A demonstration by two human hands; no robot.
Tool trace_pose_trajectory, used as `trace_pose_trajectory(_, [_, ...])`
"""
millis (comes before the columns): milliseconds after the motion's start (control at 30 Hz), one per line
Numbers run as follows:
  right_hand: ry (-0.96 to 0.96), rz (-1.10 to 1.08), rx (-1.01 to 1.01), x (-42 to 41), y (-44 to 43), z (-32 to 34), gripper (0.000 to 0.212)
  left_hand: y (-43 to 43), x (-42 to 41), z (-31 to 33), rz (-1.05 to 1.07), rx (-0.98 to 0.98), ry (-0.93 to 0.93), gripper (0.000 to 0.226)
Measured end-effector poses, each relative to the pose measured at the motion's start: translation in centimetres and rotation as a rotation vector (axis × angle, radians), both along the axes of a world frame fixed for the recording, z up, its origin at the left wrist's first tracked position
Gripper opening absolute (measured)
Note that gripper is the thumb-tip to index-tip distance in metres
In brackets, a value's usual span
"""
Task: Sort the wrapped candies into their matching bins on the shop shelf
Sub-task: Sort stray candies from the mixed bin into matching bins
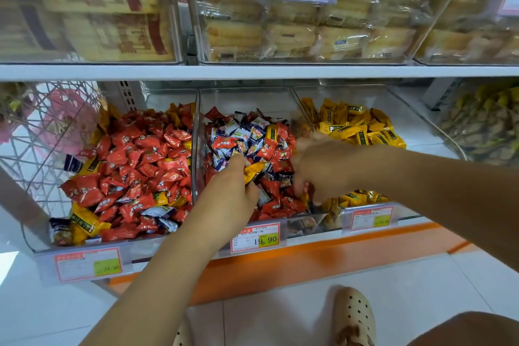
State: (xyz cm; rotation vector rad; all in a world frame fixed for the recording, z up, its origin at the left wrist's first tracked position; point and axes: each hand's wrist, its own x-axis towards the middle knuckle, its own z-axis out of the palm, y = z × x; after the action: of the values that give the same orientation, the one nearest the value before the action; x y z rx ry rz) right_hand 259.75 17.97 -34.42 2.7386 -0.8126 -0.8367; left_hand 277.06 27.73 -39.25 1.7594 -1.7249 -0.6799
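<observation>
Sorting partly done, centre of frame: the left hand (233,188) pinches a yellow wrapped candy (253,171) over the clear plastic middle bin (244,98), where blue-and-white wrapped candies (252,132) lie mixed with red wrapped candies (273,185). The clear left bin (168,94) holds mostly red ones, with yellow and blue-white strays; the clear right bin (351,93) appears all yellow. Much seems left to sort. The right hand (320,166), blurred, reaches fingers-down into the middle bin; whether it grasps anything cannot be told. Lower layers are hidden.
</observation>
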Motion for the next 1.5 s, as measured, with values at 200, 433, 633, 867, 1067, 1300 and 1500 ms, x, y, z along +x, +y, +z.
trace_pose_trajectory(200, [-0.168, 0.074, -0.083, 0.3, 0.0, -0.7, 0.014, 0.2, 0.0, 0.2, -0.016, 0.039, 0.058, 0.016])
trace_pose_trajectory(433, [0.024, 0.019, -0.086, 0.0, 0.7, 0.7, 0.028, -0.1, 0.0, -0.3, -0.018, 0.010, 0.048, 0.020])
trace_pose_trajectory(633, [0.077, 0.076, -0.216, 1.1, 0.7, -0.7, 0.030, 0.0, 0.2, -0.2, -0.021, 0.001, 0.066, 0.014])
trace_pose_trajectory(867, [-0.237, -0.087, -0.049, -0.7, 0.0, 1.1, 0.017, 0.1, 0.2, 0.0, -0.039, 0.025, 0.125, 0.014])
trace_pose_trajectory(1067, [-0.571, -0.413, 0.336, -0.8, -1.3, 2.6, 0.002, -0.5, 0.0, -0.1, -0.066, 0.096, 0.361, 0.053])
trace_pose_trajectory(1300, [-0.660, -0.497, 0.196, 1.0, -4.8, 2.9, 0.023, -0.4, 0.1, 0.2, 0.031, -0.042, 0.355, 0.019])
trace_pose_trajectory(1500, [-0.365, -0.382, 0.041, 5.0, -7.2, -0.3, 0.052, -0.2, 0.2, 0.3, 0.035, -0.012, 0.303, 0.010])
